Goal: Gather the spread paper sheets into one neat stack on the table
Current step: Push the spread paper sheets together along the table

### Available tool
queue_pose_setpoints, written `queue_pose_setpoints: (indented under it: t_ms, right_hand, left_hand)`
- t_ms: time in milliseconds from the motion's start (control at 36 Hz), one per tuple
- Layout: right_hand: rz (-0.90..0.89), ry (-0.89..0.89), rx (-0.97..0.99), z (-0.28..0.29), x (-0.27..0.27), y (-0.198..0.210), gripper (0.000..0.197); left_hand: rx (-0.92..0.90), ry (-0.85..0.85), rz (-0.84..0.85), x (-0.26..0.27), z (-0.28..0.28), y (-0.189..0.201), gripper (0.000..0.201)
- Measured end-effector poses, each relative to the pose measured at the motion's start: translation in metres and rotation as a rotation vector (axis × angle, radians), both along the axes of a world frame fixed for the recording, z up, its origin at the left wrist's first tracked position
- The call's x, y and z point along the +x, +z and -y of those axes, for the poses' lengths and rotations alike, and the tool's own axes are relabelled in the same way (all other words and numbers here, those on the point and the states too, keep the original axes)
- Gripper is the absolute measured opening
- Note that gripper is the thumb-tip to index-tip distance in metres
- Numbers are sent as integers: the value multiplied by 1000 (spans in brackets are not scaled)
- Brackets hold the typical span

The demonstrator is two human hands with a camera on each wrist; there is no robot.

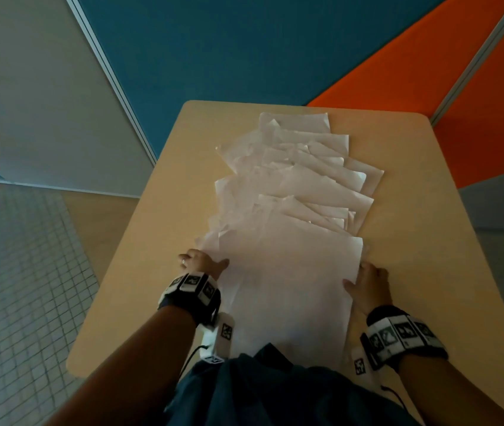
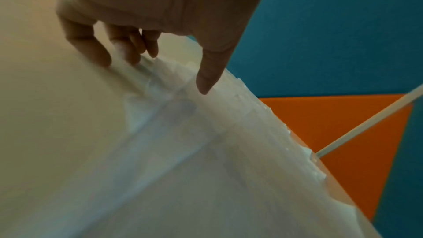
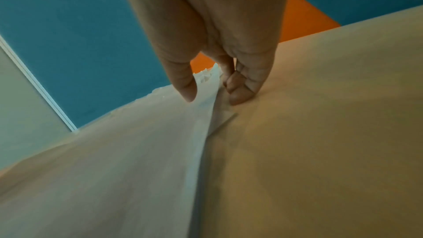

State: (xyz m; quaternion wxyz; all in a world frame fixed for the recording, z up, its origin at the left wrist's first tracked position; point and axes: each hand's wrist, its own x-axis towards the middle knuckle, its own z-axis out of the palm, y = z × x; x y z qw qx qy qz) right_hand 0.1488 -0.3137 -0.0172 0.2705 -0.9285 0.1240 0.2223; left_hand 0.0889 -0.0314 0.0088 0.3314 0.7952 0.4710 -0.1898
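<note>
Several white paper sheets [image 1: 290, 195] lie in a long overlapping row down the middle of the light wooden table [image 1: 158, 272], from its far edge to the near one. My left hand [image 1: 204, 261] grips the left edge of the nearest sheets [image 2: 206, 151]. Its thumb lies on top and its curled fingertips [image 2: 123, 59] are at the edge. My right hand [image 1: 364, 278] pinches the right edge of the same sheets [image 3: 114, 151], which is slightly lifted between the thumb and the curled fingers [image 3: 240, 95]. In the wrist views the hands [image 2: 160, 77] [image 3: 214, 98] touch the table [image 3: 320, 133].
Blue [image 1: 244, 47], orange [image 1: 429, 72] and grey partition panels stand right behind the table's far edge. A tiled floor [image 1: 14, 272] lies to the left. Bare tabletop runs along both sides of the paper row. My dark clothing [image 1: 275, 388] covers the near table edge.
</note>
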Motion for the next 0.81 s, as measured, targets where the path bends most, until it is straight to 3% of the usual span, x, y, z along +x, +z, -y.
queue_pose_setpoints:
  t_ms: [167,250,361,444,611,806]
  right_hand:
    - [2,62,103,-12,1,-2,60]
    - [5,57,123,-3,0,0,56]
    - [-32,13,37,13,-7,1,47]
    - [-81,95,3,12,-22,0,46]
    - [-131,218,-70,-12,-35,5,72]
    - [-147,259,-138,6,-38,7,41]
  left_hand:
    - [-68,-47,168,9,16,-7,74]
    - [-45,-56,272,3,19,-11,72]
    - [10,-55,208,-7,15,-11,79]
    - [-35,-151,140,-13,20,-11,81]
    - [-50,-342,58,-15,37,-7,79]
    - [16,-386,-29,-22,29,-7,81]
